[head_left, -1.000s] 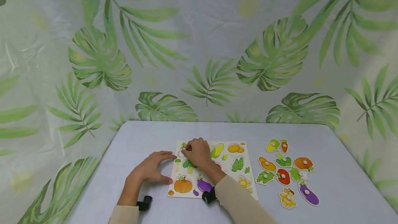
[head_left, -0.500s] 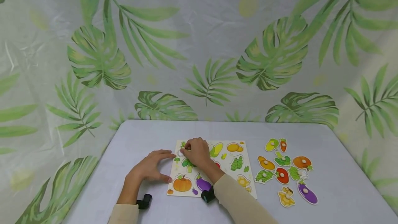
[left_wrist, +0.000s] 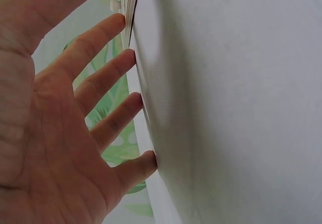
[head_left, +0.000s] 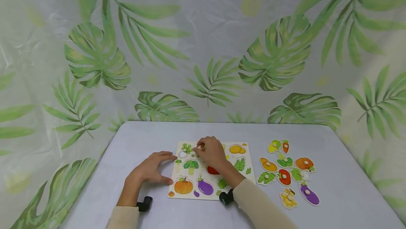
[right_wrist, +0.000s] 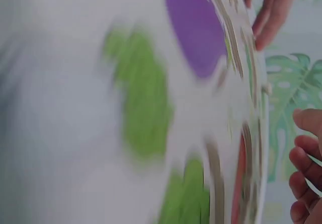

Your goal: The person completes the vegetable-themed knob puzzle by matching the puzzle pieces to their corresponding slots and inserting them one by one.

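A white vegetable puzzle board [head_left: 210, 192] lies on the table. My left hand [head_left: 152, 169] spreads along its left side, thumb and fingertips right at the edge. In the left wrist view the fingers [left_wrist: 108, 78] are long and apart. My right hand [head_left: 212, 153] hovers over the board's upper middle, hiding part of the top row. In the right wrist view its fingers [right_wrist: 304, 168] bend loosely with nothing between them. A turnip with green leaves [head_left: 186, 148] shows at the board's upper left. A pale knob [right_wrist: 266, 89] stands up from the board.
Loose knobbed pieces lie right of the board, among them an eggplant [head_left: 309, 194], a tomato [head_left: 284, 177], a pumpkin [head_left: 303, 163], a carrot [head_left: 285, 146] and broccoli [head_left: 284, 161]. A leaf-patterned curtain [head_left: 212, 45] hangs behind the table. Black wrist cameras sit on both wrists.
My right hand has moved right, off the turnip at the upper left, which now shows. My left hand keeps its place at the board's edge. The head view has shifted slightly.
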`<state>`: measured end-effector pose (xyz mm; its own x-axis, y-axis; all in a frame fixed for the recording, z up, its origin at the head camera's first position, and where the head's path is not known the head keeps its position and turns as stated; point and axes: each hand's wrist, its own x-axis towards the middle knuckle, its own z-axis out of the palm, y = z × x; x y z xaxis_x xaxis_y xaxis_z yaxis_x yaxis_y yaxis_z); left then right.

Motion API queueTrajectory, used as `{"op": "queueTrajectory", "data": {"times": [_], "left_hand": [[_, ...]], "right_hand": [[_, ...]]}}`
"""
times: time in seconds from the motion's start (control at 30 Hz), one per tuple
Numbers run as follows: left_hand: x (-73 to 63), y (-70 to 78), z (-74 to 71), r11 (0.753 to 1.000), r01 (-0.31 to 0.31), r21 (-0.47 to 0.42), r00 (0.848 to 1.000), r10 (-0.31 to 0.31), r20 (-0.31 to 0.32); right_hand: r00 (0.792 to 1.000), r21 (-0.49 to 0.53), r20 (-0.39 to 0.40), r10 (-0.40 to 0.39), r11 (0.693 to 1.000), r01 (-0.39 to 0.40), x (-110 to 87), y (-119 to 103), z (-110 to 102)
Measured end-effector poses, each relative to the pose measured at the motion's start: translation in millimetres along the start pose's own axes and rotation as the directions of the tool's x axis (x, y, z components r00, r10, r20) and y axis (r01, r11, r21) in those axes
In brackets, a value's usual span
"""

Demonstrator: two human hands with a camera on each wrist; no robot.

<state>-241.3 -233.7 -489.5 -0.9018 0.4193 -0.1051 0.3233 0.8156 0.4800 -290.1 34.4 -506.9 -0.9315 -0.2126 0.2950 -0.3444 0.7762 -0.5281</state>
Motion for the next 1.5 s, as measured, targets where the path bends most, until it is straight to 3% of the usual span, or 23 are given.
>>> {"op": "queueTrajectory", "data": {"times": [0.27, 0.8, 0.97, 1.2, 1.5], "left_hand": [[-2.5, 0.1, -0.4, 1.0, -0.003, -0.013, 1.0, 0.003, -0.007], [-2.0, -1.1, -2.8, 1.0, -0.026, 0.001, 1.0, 0.026, -0.017], [-4.5, -2.9, 0.6, 0.999, -0.036, -0.007, 0.999, 0.036, -0.018], [-5.6, 0.3, 0.3, 1.0, -0.028, -0.007, 0.999, 0.028, -0.022], [-3.9, 2.4, 0.5, 1.0, -0.026, -0.006, 0.999, 0.026, -0.024]], "right_hand": [[1.0, 0.025, 0.014, 0.012, 1.0, -0.012, -9.6, 24.4, -35.1], [0.997, 0.03, -0.069, 0.017, 0.999, -0.015, -32.9, 83.8, -98.9], [0.997, -0.005, -0.072, 0.039, 0.999, -0.04, -40.1, 108.0, -114.6], [0.993, -0.045, -0.12, -0.001, 0.999, -0.004, -43.7, 149.9, -146.6], [0.986, -0.046, -0.139, 0.087, 0.995, -0.094, -57.4, 192.2, -182.9]]}}
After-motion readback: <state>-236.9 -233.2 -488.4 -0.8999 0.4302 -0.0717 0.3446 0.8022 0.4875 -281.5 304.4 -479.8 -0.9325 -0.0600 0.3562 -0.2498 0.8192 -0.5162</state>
